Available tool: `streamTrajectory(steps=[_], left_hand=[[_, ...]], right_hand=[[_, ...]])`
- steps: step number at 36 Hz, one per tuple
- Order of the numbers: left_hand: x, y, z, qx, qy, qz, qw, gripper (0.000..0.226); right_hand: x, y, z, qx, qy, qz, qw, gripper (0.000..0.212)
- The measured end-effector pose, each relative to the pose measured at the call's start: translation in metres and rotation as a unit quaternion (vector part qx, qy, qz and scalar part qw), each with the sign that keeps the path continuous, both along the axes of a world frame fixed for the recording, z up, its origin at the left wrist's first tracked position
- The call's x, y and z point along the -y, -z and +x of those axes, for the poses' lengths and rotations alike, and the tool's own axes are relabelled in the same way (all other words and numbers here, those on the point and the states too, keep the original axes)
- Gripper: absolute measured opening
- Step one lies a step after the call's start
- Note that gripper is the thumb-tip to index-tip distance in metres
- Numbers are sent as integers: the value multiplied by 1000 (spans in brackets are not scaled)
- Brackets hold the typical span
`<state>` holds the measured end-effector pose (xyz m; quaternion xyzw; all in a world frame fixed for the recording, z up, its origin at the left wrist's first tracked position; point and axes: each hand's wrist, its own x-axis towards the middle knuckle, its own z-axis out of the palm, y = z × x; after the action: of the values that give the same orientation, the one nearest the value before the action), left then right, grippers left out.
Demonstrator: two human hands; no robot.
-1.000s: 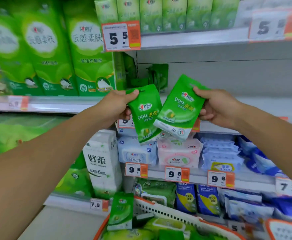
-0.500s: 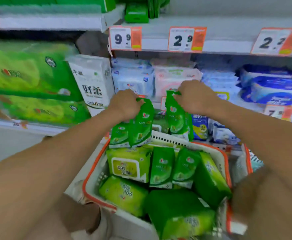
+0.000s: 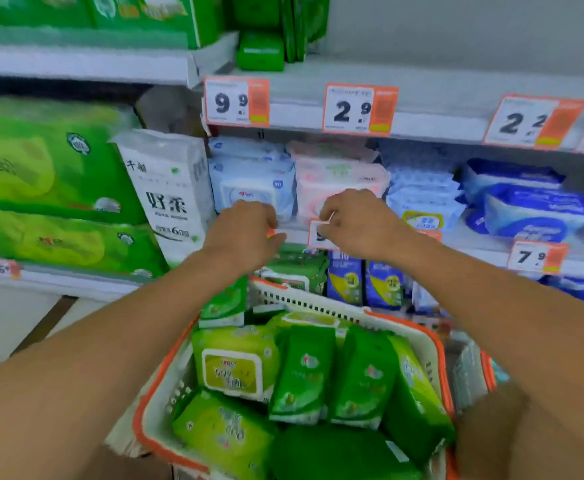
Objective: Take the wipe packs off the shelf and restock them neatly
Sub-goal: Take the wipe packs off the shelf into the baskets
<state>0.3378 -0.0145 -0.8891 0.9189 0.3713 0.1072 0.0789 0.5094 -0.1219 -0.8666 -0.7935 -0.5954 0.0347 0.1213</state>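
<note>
A white basket with an orange rim (image 3: pixel 440 355) sits low in front of me, filled with several green wipe packs. Two slim green packs (image 3: pixel 302 372) stand side by side in its middle, next to a wider pack with a yellow lid label (image 3: pixel 235 368). Another slim green pack (image 3: pixel 224 303) leans at the basket's far left corner. My left hand (image 3: pixel 245 230) and my right hand (image 3: pixel 356 223) hover above the basket's far edge with loosely curled fingers, holding nothing. A few green packs (image 3: pixel 259 51) remain on the upper shelf.
Blue and pink wipe packs (image 3: pixel 252 181) fill the shelf right behind my hands. A white tissue pack (image 3: pixel 169 195) and big green tissue bundles (image 3: pixel 41 174) stand to the left. Orange price tags (image 3: pixel 237 102) line the shelf edges. Blue packs (image 3: pixel 526 209) lie at the right.
Both hands brought a green pack down from the upper shelf to the basket and let go. They now hang above the basket holding nothing.
</note>
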Motion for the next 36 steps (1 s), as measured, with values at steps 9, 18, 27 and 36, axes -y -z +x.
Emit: streamTrajectory(steps=[9, 18, 27, 36], left_hand=[[-110, -166, 68, 229, 2, 127, 965, 42], [-197, -155, 137, -59, -122, -42, 990, 121], [-247, -131, 197, 71, -191, 34, 978, 89], [-222, -179, 163, 149, -104, -113, 977, 47]], right_hand=[[-105, -143, 64, -108, 57, 330, 936, 27], [-241, -131, 106, -386, 132, 150, 901, 104], [-357, -156, 130, -265, 201, 263, 905, 105], [-288, -164, 169, -153, 225, 304, 913, 56]])
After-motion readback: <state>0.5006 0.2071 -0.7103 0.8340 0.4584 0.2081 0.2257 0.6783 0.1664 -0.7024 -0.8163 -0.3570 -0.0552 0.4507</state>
